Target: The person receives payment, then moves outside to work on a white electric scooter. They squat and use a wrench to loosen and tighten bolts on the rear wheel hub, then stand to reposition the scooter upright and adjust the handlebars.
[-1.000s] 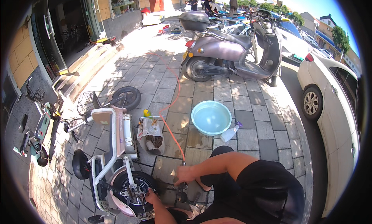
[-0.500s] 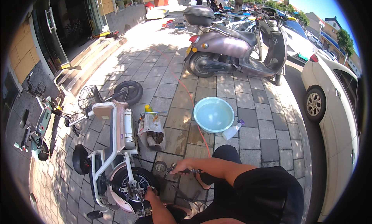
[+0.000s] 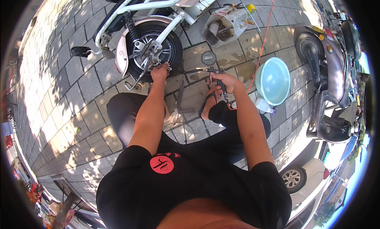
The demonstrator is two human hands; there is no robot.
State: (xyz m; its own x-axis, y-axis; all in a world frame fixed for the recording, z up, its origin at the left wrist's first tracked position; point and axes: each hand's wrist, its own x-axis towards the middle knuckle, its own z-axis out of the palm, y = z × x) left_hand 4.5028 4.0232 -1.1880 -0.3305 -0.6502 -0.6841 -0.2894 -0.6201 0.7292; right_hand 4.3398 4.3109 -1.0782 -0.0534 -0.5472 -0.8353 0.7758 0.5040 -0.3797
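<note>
My left hand is closed at the lower edge of the scooter's black-tyred wheel, fingers pinched round the end of a thin black air hose. The valve itself is hidden by the fingers. That hose runs to a tyre inflator gun, which my right hand grips to the right of the wheel. A round, dark-rimmed dial sits just beyond the gun's front end. The pink and white electric scooter reaches out of view at the top.
A whitish plastic container with tools stands beyond the dial. To the right are a red hose, a pale blue basin and a white bottle. Flat metal bars lie between my feet. A purple scooter and white car stand farther right.
My view has tilted down and turned, so the wheel and both arms now show more fully. The left hand stays at the wheel; the right still grips the inflator gun.
</note>
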